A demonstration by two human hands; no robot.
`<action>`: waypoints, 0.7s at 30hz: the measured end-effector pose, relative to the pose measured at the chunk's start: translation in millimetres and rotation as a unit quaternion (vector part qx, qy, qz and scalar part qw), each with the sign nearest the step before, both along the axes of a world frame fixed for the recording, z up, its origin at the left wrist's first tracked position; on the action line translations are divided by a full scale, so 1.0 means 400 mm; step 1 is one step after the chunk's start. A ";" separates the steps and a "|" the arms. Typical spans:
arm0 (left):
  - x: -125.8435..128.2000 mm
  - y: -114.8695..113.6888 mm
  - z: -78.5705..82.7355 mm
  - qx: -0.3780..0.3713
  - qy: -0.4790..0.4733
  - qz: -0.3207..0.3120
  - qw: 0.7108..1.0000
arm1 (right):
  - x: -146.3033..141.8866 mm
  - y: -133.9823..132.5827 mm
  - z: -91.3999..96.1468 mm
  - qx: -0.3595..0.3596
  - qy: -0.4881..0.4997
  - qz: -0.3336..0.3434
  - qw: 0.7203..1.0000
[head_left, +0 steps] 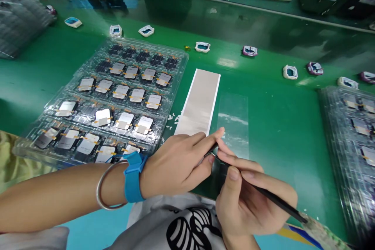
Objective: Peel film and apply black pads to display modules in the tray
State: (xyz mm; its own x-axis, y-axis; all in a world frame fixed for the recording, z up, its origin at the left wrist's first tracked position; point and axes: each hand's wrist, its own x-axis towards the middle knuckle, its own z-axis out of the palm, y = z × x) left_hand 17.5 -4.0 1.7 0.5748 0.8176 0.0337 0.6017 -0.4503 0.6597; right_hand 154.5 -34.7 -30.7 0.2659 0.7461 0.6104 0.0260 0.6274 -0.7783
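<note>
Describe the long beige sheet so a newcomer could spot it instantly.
On the green tabletop, find the large clear plastic tray of small silver and black parts at left. Right of it, beyond the left hand, lies the long beige rectangular sheet. Its white side borders and opaque surface distinguish it from the see-through plastic film alongside.

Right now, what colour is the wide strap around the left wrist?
The strap is blue; the head view shows it clearly.

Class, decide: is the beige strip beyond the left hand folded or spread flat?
Spread flat: the beige strip shows straight, unbroken edges; the left hand hides its near end.
</note>
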 end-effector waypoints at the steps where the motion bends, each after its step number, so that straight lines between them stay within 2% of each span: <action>1: -0.001 0.000 0.001 0.001 0.000 0.000 1.000 | 0.000 0.002 0.000 0.000 -0.005 -0.008 1.000; 7: -0.001 0.000 0.003 0.003 -0.009 0.000 1.000 | 0.000 0.007 -0.003 0.021 -0.004 -0.027 0.999; 14: 0.001 0.001 0.000 0.000 0.012 0.007 1.000 | 0.004 0.000 -0.002 -0.006 -0.006 0.011 1.000; 21: 0.001 0.000 0.000 -0.010 0.023 0.002 1.000 | 0.006 0.004 0.001 -0.005 0.004 0.012 1.000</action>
